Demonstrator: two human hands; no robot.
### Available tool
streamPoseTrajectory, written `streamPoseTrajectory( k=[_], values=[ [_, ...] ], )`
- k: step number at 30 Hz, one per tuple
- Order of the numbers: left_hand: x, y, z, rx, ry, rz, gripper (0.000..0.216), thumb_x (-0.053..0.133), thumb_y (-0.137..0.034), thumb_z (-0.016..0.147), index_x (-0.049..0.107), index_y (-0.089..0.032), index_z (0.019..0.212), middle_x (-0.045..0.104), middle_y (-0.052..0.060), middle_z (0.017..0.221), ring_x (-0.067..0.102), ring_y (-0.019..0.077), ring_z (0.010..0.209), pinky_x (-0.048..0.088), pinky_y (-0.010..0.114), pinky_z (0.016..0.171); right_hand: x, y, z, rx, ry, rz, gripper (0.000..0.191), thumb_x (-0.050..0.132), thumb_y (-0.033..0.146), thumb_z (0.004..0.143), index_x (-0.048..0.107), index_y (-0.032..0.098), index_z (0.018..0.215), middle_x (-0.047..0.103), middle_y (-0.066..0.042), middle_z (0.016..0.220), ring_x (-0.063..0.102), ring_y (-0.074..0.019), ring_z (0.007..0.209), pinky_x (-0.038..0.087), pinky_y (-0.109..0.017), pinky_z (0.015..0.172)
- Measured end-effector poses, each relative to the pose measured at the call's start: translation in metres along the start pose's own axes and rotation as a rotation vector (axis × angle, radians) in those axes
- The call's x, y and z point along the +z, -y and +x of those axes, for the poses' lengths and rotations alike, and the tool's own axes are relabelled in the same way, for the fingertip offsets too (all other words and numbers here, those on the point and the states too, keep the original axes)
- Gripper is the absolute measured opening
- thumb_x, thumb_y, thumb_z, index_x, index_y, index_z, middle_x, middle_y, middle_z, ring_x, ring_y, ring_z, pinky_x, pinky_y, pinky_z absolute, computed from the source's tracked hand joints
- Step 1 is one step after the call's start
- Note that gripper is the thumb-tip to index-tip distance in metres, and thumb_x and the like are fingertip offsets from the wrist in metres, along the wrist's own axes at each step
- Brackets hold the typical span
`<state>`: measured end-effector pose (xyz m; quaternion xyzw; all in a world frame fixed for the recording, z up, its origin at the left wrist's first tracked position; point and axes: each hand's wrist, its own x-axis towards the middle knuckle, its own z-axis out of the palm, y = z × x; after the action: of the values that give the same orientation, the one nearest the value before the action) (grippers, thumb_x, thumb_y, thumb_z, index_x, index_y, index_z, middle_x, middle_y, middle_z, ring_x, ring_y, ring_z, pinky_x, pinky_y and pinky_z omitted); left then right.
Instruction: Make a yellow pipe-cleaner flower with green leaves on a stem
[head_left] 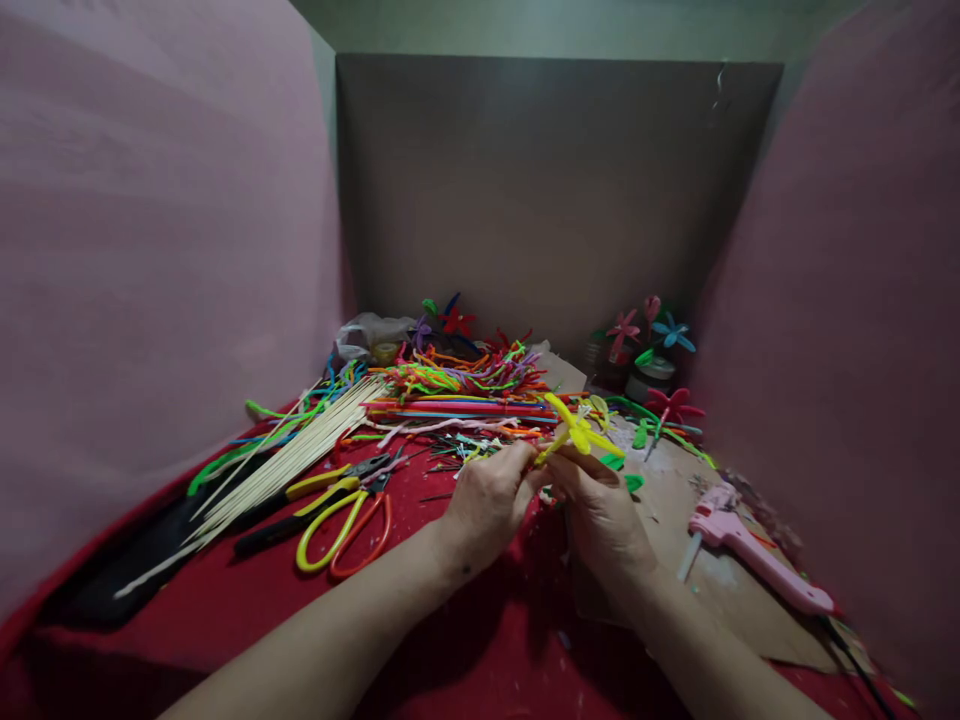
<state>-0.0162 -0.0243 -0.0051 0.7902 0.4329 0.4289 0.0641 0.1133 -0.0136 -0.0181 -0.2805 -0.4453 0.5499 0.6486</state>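
Observation:
A yellow pipe-cleaner flower stands up between my two hands, its fuzzy petals spread. My left hand is closed, its fingertips pinching at the petal on the flower's left side. Below the bloom, my right hand is closed around the flower's base; the fingers hide most of what lies under it. Green pipe-cleaner leaves show just beyond the right hand. Short dark and white pieces lie scattered behind the left hand.
Pliers and scissors lie left on the red cloth, near thin wooden sticks. Pipe cleaners pile at the back. A pink glue gun rests on cardboard at right; finished flowers stand behind.

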Motion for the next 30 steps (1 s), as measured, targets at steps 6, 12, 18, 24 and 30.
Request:
streamPoseTrajectory(
  k=[6, 12, 18, 24, 30],
  values=[
    [0.003, 0.004, -0.001, 0.087, -0.021, -0.012, 0.021, 0.037, -0.018, 0.089, 0.057, -0.015, 0.084, 0.058, 0.003, 0.070, 0.053, 0.0123, 0.063, 0.039, 0.022, 0.059, 0.007, 0.006, -0.004, -0.053, 0.024, -0.136, 0.009, 0.071, 0.023, 0.069, 0.072, 0.023, 0.078, 0.065, 0.003, 0.076, 0.054, -0.0124, 0.070, 0.043, -0.025, 0.071],
    [-0.001, -0.002, 0.004, -0.269, 0.033, -0.478, 0.024, 0.046, -0.028, 0.085, 0.050, -0.017, 0.064, 0.040, -0.006, 0.052, 0.036, 0.0061, 0.046, 0.030, 0.019, 0.047, 0.008, 0.007, -0.003, -0.027, 0.104, -0.089, 0.017, 0.072, 0.031, 0.068, 0.071, 0.023, 0.083, 0.065, 0.000, 0.078, 0.054, -0.0147, 0.075, 0.043, -0.027, 0.072],
    [-0.008, -0.010, 0.011, -0.518, 0.150, -0.954, 0.029, 0.057, -0.040, 0.076, 0.048, -0.016, 0.062, 0.038, -0.008, 0.044, 0.029, 0.0034, 0.035, 0.020, 0.018, 0.036, 0.002, 0.007, 0.000, -0.005, 0.066, -0.098, 0.013, 0.075, 0.033, 0.064, 0.071, 0.022, 0.071, 0.051, 0.004, 0.059, 0.046, -0.0109, 0.061, 0.042, -0.024, 0.064],
    [-0.011, -0.006, 0.011, -0.600, 0.247, -1.230, 0.025, 0.066, -0.036, 0.071, 0.053, -0.015, 0.069, 0.044, -0.007, 0.046, 0.028, 0.0009, 0.031, 0.017, 0.015, 0.033, 0.001, 0.007, 0.003, -0.016, 0.125, -0.103, 0.010, 0.070, 0.030, 0.070, 0.071, 0.023, 0.077, 0.061, 0.001, 0.076, 0.048, -0.0117, 0.067, 0.041, -0.025, 0.065],
    [-0.014, -0.002, 0.012, -0.647, 0.432, -1.408, 0.022, 0.065, -0.033, 0.073, 0.055, -0.014, 0.081, 0.044, -0.008, 0.048, 0.023, -0.0004, 0.029, 0.017, 0.014, 0.031, 0.001, 0.006, 0.004, 0.091, 0.166, 0.025, 0.020, 0.073, 0.031, 0.065, 0.073, 0.022, 0.083, 0.064, -0.001, 0.076, 0.049, -0.0123, 0.065, 0.040, -0.025, 0.061]
  ],
)
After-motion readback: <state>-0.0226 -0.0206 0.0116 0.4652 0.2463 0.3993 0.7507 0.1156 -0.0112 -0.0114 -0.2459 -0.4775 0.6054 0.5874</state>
